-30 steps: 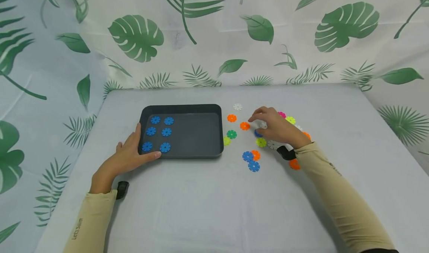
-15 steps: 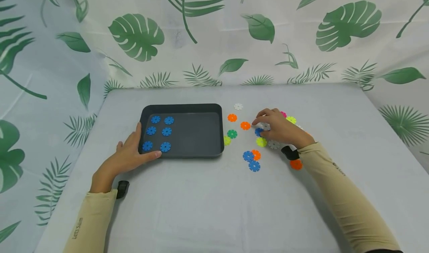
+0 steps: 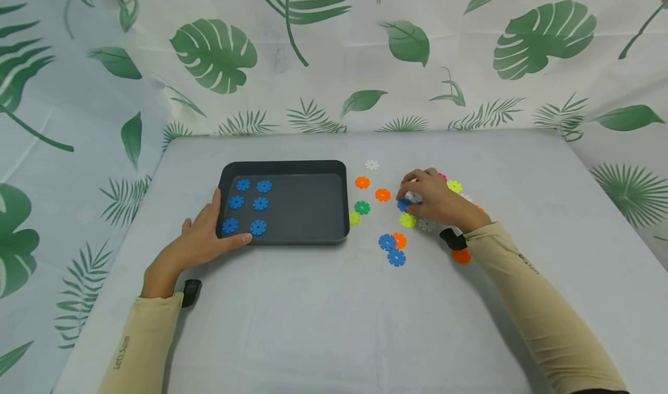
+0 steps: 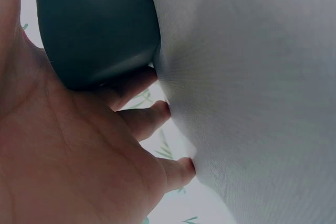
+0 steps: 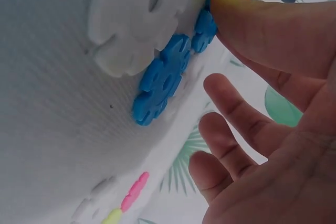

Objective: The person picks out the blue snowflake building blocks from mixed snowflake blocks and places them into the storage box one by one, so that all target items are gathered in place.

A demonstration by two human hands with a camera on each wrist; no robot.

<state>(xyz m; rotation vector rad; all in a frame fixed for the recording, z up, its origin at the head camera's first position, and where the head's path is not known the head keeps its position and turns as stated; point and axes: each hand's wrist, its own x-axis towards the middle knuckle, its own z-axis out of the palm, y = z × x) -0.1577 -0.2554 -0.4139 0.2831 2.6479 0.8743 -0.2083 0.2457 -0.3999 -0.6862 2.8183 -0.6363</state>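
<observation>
My left hand (image 3: 195, 248) spans the near left corner of a dark grey tray (image 3: 308, 237), its thumb along the front rim and its index finger at the left wall. In the left wrist view the other fingertips rest on the cloth. Blue notched plastic discs (image 3: 260, 203) lie flat in two columns in the tray's left half. Right of the tray, my right hand (image 3: 435, 198) pinches a blue notched disc (image 3: 403, 205) with thumb and index finger, low at the table. In the right wrist view a second blue disc (image 5: 163, 80) touches a white disc (image 5: 139, 19).
Loose discs lie around the right hand: orange (image 3: 382, 195), green (image 3: 362, 208), yellow (image 3: 408, 220), white (image 3: 371, 165) and pink. Nearer the front, two blue discs (image 3: 396, 257) overlap an orange one. A leaf-patterned cloth (image 3: 313, 63) hangs behind the table.
My right hand has shifted slightly right, and its thumb and index finger have come together on the blue disc. The left hand stays at the tray.
</observation>
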